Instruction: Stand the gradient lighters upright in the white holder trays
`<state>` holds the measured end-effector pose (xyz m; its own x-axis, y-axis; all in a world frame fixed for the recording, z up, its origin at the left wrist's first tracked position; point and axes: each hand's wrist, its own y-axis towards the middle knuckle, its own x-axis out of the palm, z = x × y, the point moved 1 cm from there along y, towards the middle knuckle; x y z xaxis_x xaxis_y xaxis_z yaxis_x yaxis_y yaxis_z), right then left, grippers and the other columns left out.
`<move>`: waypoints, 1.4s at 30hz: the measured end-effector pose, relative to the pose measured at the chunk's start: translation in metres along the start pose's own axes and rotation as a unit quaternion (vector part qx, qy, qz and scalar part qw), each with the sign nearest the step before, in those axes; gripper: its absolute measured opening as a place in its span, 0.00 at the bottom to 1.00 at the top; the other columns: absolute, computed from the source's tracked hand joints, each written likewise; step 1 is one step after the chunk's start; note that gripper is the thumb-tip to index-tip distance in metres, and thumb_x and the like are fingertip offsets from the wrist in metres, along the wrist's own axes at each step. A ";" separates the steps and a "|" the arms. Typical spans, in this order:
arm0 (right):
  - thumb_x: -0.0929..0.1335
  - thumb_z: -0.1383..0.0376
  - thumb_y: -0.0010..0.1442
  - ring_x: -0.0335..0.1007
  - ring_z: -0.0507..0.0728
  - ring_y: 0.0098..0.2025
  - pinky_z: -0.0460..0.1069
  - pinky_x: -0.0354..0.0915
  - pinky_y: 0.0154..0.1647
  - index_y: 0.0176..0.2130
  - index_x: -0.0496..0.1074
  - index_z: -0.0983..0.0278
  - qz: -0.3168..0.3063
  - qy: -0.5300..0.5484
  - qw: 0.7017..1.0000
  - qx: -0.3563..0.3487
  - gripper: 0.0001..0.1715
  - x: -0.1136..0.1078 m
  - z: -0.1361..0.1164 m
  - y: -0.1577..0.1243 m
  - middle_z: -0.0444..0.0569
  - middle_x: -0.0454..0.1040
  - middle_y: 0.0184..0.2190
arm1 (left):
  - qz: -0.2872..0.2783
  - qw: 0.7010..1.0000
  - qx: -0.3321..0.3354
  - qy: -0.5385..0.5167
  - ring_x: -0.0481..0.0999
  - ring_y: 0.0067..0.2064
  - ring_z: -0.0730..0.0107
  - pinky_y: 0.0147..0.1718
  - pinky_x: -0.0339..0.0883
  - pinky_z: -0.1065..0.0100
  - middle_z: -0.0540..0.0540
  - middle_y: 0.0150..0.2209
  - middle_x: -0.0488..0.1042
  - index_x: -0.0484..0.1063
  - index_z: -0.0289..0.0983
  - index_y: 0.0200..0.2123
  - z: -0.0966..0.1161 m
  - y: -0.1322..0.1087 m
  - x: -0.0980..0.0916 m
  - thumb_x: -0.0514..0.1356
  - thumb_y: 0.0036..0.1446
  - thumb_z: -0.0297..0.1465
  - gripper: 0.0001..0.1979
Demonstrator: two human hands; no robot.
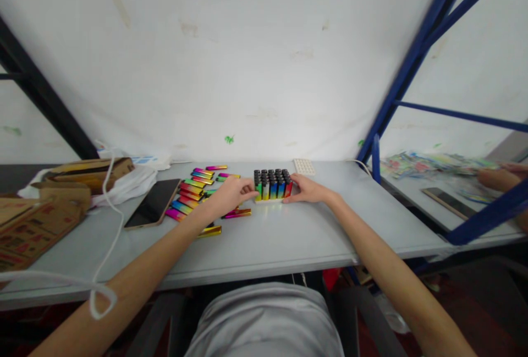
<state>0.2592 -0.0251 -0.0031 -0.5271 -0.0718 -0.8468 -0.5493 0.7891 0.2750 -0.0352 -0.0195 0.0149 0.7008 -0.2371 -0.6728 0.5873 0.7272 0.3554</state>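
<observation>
A block of upright lighters (273, 184) with black tops and shiny rainbow bodies stands in rows in a low white tray (270, 201) on the table. My left hand (234, 195) is at the tray's left end, fingers curled against the lighters there. At the opposite end my right hand (307, 189) has its thumb near the front corner and its fingers along the side. Between them the two hands hold the block. Loose shiny lighters (192, 195) in rainbow colours lie piled left of my left hand, some partly hidden behind it.
A white grid tray (304, 166) lies by the wall. To the left are a phone (152, 203), a white cable (111, 241) and cardboard boxes (45, 219). Beyond a blue metal frame (396, 93) on the right, another person's hand (497, 179) is near plastic packets (429, 164).
</observation>
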 end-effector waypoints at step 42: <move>0.67 0.42 0.65 0.59 0.71 0.67 0.63 0.59 0.66 0.67 0.63 0.67 0.128 -0.234 0.949 0.171 0.44 0.010 0.043 0.011 0.63 0.66 0.66 | -0.005 0.976 0.010 0.219 0.79 0.30 0.65 0.34 0.64 0.67 0.46 0.27 0.80 0.77 0.37 0.36 -0.006 -0.002 -0.036 0.53 0.67 0.39 0.16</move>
<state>0.2761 0.0092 -0.0285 -0.2262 0.3649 -0.9031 -0.1578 0.9012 0.4037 -0.0641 -0.0086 0.0351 0.4572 0.0583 -0.8874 0.6039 0.7122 0.3579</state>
